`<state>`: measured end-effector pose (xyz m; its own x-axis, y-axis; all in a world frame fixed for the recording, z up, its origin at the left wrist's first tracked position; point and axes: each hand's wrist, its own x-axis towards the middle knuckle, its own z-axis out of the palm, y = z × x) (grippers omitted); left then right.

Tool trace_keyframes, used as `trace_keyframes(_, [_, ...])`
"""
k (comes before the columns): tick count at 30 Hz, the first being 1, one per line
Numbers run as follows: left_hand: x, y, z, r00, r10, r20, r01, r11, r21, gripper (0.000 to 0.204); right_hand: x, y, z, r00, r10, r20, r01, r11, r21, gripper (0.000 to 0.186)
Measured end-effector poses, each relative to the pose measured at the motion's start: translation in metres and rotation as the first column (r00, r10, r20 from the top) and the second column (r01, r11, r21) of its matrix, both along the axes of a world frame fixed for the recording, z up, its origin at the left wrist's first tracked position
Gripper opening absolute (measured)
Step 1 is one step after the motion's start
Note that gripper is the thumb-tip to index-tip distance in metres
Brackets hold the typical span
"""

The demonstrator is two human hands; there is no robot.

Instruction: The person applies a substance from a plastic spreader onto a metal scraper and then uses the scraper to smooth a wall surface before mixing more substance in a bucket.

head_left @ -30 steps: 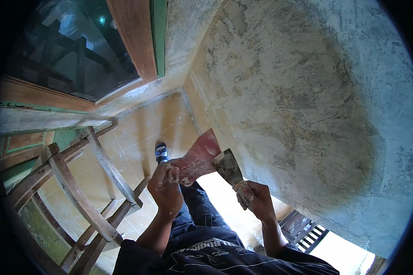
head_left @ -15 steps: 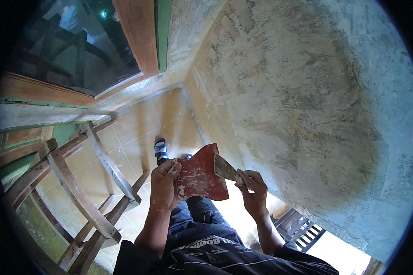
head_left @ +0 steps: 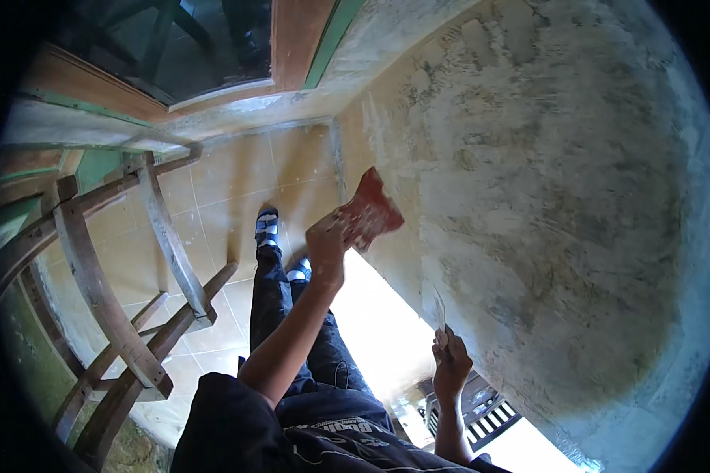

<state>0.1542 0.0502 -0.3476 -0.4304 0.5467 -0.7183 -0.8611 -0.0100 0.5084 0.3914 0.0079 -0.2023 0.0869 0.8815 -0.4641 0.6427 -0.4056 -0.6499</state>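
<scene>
My left hand [head_left: 326, 243] is stretched forward, closed round the edge of a red plastering board [head_left: 372, 211] smeared with pale plaster. The board tilts close to the wall and looks blurred by motion. Lower on the right, my right hand [head_left: 453, 364] grips a putty knife [head_left: 440, 306] by its handle, with the thin blade pointing up, seen nearly edge-on beside the wall. Board and knife are apart. The plastered wall [head_left: 544, 213] fills the right side, with a rough patch of grey and yellowish tones.
A wooden ladder-like frame [head_left: 106, 288] leans at the left over the tiled floor [head_left: 233, 177]. A wood-framed window [head_left: 213, 47] is at the far left. A dark slatted bench [head_left: 489, 414] stands low at the right. My sandalled feet [head_left: 268, 225] are on the tiles.
My left hand has carried the red board forward and up toward the wall. My right hand has drawn the putty knife away from the board, down and right. The whole view has shifted.
</scene>
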Motion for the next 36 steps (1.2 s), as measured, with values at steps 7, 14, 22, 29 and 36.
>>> trace_keyframes(7, [0.068,0.08,-0.025,0.752,-0.026,-0.658,-0.021,0.998,-0.064,0.031,0.005,-0.007,-0.013,0.985,0.143,0.094,-0.138,0.989,-0.057,0.037])
trace_keyframes(14, [0.125,0.065,-0.013,0.525,-0.093,-0.846,0.22,0.975,0.03,0.041,0.022,-0.015,-0.025,0.984,0.095,0.152,-0.073,0.987,-0.144,0.027])
trace_keyframes(22, [0.09,0.095,-0.005,0.571,-0.262,-0.778,0.214,0.962,-0.167,0.022,0.027,-0.027,-0.004,0.984,-0.158,-0.083,0.15,0.984,-0.096,0.022])
trace_keyframes(29, [0.123,0.058,0.008,0.542,0.019,-0.84,0.023,0.999,0.038,0.035,0.051,-0.05,0.012,0.969,-0.192,-0.156,0.175,0.977,-0.119,0.034])
trace_keyframes(36, [0.138,0.069,0.033,0.45,-0.051,-0.891,0.143,0.99,0.016,0.044,0.052,-0.058,0.031,0.947,-0.182,-0.264,0.175,0.983,-0.05,0.042])
